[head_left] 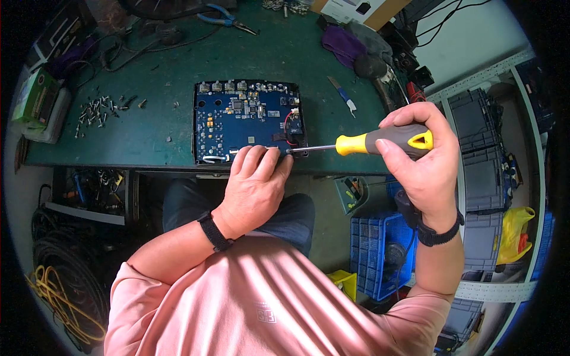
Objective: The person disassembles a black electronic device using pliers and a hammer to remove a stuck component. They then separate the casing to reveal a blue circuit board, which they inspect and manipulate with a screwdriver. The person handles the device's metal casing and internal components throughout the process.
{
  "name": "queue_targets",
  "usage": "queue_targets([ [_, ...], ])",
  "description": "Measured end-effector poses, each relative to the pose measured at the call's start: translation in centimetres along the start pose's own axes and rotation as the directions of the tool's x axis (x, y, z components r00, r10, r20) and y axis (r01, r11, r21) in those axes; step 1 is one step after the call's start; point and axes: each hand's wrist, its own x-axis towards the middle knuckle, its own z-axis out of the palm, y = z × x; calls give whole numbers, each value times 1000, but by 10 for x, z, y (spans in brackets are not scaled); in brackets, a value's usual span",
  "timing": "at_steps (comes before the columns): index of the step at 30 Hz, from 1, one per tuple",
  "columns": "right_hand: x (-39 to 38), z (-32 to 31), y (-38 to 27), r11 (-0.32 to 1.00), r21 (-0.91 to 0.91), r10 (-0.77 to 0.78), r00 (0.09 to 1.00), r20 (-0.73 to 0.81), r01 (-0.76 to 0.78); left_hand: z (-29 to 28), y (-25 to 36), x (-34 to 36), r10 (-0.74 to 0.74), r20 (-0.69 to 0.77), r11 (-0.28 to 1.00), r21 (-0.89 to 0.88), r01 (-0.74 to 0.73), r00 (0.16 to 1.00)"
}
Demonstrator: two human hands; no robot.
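Note:
A blue circuit board in a dark open housing lies at the near edge of the bench. My left hand bears on its near side, fingers bent over the edge and the thumb hidden. My right hand is wrapped round the grey and yellow handle of a screwdriver. The shaft lies almost level, pointing left, and its tip meets the board's near right corner, right beside my left fingertips. A screw at the tip is too small to make out. Red and black wires run along the board's right side.
Loose screws are scattered on the green bench at left. A utility knife lies to the right, blue-handled pliers at the back. Below right stand a blue crate and a shelf with grey bins.

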Motion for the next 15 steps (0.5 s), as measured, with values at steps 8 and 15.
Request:
queue_targets([
  [8, -1, 0, 1, 1000, -6, -2, 1000, 2, 2, -1, 1, 1, 8, -7, 1000, 3, -8, 1000],
  [15, 0, 1, 3, 1000, -6, -6, 1000, -5, 6, 0, 1, 0, 4, -14, 1000, -5, -4, 1000],
])
